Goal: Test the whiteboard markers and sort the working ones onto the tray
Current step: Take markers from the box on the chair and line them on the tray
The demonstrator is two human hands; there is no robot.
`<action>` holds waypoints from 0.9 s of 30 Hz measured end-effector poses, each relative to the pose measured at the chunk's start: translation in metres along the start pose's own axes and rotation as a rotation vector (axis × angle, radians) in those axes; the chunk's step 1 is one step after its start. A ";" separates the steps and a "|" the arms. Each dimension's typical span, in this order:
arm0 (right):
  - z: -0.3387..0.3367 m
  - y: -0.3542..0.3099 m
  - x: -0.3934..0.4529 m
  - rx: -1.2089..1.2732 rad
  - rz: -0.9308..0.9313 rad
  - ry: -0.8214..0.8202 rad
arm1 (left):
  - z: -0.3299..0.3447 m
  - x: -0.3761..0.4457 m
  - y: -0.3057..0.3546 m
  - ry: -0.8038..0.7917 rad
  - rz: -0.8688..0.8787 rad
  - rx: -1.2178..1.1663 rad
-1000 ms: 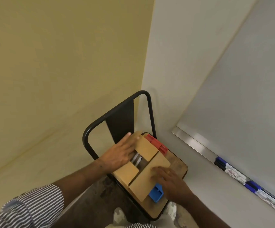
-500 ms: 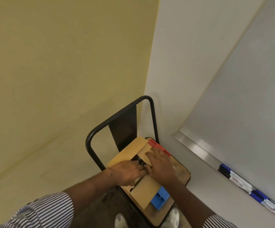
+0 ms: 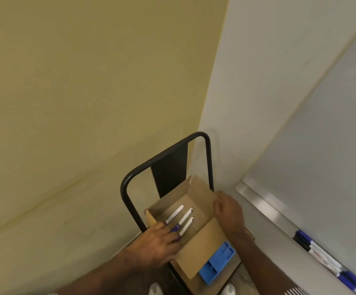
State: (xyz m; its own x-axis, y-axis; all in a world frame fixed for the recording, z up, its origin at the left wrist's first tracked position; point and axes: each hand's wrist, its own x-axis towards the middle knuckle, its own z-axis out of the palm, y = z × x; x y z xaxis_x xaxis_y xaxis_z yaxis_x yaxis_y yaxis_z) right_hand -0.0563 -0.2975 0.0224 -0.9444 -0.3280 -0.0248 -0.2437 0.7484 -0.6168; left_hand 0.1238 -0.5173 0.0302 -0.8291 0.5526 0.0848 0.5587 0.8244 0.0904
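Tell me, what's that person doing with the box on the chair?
A person is getting markers out of a cardboard box that sits open on a chair. The left hand reaches into the box, its fingers on the ends of three white markers lying side by side. The right hand holds a flap back on the far side. A blue tray waits beside the box, with nothing seen in it. More markers lie on the whiteboard ledge.

Left hand [image 3: 155,243] reaches three markers [image 3: 184,218] in the open box [image 3: 196,248] (right hand [image 3: 229,211] on its flap).
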 end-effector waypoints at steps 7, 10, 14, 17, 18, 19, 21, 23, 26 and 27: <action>-0.005 0.025 0.022 0.057 0.246 0.014 | 0.016 -0.029 0.029 -0.051 -0.276 -0.172; 0.004 0.031 0.021 0.041 0.274 -0.015 | 0.028 -0.040 0.038 -0.170 -0.341 -0.173; 0.010 0.035 0.016 0.023 0.273 -0.067 | 0.040 -0.048 0.044 -0.245 -0.362 -0.201; 0.008 0.035 0.015 0.033 0.244 0.005 | 0.033 -0.044 0.047 -0.249 -0.381 -0.235; 0.006 0.034 0.015 0.017 0.192 0.055 | 0.030 -0.042 0.047 -0.249 -0.389 -0.234; 0.003 0.032 0.015 -0.014 0.097 0.121 | 0.025 -0.039 0.047 -0.247 -0.404 -0.225; 0.000 0.026 0.013 -0.078 -0.149 0.206 | 0.019 -0.033 0.046 -0.210 -0.442 -0.240; 0.000 0.018 0.010 -0.125 -0.373 0.087 | 0.016 -0.025 0.043 -0.171 -0.490 -0.261; 0.014 0.000 0.006 -0.281 -0.585 -0.329 | 0.010 -0.004 0.039 -0.153 -0.574 -0.264; 0.022 -0.005 0.004 -0.337 -0.632 -0.419 | 0.007 0.004 0.038 -0.192 -0.614 -0.300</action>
State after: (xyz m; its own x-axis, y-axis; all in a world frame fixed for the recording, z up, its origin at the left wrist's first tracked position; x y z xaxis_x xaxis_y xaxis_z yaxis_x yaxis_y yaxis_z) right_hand -0.0543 -0.3150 0.0080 -0.4630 -0.8823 -0.0849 -0.8168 0.4619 -0.3457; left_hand 0.1417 -0.4831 0.0267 -0.9693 0.0334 -0.2435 -0.0525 0.9398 0.3376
